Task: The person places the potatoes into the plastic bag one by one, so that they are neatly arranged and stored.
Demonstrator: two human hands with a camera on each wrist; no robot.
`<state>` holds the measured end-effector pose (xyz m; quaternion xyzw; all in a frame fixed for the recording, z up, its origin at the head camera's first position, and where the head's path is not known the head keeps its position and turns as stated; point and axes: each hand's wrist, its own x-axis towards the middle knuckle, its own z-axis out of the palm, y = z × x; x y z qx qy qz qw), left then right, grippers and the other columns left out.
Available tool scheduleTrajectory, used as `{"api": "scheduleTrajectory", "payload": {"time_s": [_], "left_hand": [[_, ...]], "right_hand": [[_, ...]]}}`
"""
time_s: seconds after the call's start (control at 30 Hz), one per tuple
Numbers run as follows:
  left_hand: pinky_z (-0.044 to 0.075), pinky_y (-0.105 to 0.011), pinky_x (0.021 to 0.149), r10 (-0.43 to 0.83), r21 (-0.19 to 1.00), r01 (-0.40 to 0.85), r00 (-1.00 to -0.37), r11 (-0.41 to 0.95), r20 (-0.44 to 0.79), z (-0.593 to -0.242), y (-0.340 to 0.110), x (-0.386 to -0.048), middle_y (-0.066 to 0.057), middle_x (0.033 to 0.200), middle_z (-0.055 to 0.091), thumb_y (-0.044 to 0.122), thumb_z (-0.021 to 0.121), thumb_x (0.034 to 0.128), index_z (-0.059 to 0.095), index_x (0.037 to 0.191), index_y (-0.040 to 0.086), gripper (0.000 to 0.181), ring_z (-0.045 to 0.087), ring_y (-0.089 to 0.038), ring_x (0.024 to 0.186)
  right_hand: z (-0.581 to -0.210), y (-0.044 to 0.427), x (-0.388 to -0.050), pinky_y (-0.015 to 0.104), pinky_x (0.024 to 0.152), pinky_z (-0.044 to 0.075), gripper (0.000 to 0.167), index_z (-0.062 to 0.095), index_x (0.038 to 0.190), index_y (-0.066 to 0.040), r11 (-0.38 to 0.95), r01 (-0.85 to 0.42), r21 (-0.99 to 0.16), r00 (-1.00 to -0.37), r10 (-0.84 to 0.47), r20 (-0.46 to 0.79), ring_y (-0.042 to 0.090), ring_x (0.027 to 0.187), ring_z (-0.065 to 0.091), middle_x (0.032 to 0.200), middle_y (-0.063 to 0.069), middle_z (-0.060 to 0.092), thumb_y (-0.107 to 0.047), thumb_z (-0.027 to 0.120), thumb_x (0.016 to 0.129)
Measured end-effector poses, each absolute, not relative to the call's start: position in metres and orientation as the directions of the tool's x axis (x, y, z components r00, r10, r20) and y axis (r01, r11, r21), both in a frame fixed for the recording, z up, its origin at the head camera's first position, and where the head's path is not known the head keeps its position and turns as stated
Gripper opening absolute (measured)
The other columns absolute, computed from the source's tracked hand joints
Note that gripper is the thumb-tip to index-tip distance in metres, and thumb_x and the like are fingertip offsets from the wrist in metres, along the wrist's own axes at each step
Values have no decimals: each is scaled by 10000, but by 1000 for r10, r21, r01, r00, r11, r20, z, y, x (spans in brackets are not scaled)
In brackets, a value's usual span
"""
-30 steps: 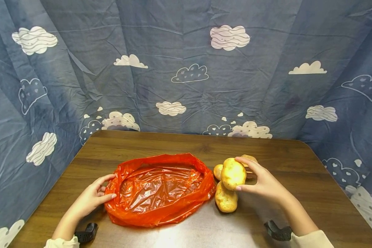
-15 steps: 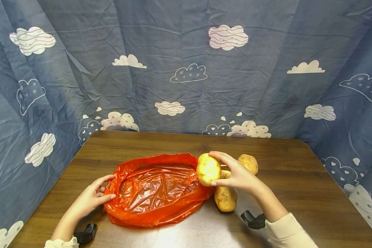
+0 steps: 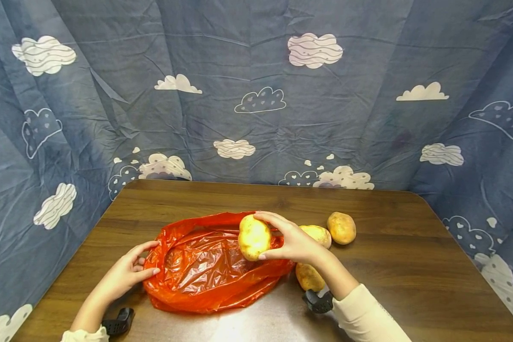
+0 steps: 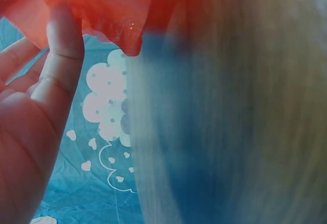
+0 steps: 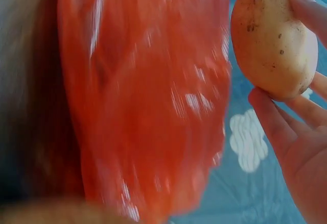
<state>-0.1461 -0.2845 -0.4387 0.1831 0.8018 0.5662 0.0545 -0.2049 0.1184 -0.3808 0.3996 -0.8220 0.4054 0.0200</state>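
Holding one potato point(image 3: 254, 237), our right grip point(image 3: 287, 241) is clamped on it, with the thumb on the near side and a finger on the far side. We see this potato over the right part of the open mouth of the red bag point(image 3: 201, 300). It looks hard and a bit heavy, so we think it can take a good squeeze. Its skin looks smooth, so it might slip or roll. Its fat middle seems the best place to hold, thumb across from the fingers. Our left grip point(image 3: 126, 271) touches the bag's left edge, thumb and pointing finger apart; we cannot tell if it pinches the plastic. We guess the bag is light, thin and floppy. It could slide or tear, so we would hold it by the rim. To the right of the bag, three more potatoes point(image 3: 342, 228) sit on the table point(image 3: 410, 266). Past the table's far edge, we see a blue cloth point(image 3: 261, 61) with clouds.
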Motion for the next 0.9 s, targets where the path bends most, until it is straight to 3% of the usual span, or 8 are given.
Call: {"api": "scheduleTrajectory", "payload": {"time_s": [0.37,0.9], "left_hand": [[524,-328,552,348,918,250,-928,307,136,-439,-284,-146,-224,891,537,-15,617,821,279,1300,-105,593,610,-168,704],[526,-332,557,352,917,262,-924,301,148,-440,-283,-145,-265,958,507,-17,620,818,286,1294,-110,589,609,-165,716]], "right_hand": [[-388,72,-207,316,1000,305,806,412,1339,-177,339,-656,-674,-673,-667,320,95,1209,364,1338,-29,404,-295,812,649],[-408,13,-209,278,1003,285,794,398,1338,-144,289,-619,-730,-642,-722,258,100,1207,363,1332,15,410,-200,809,660]]}}
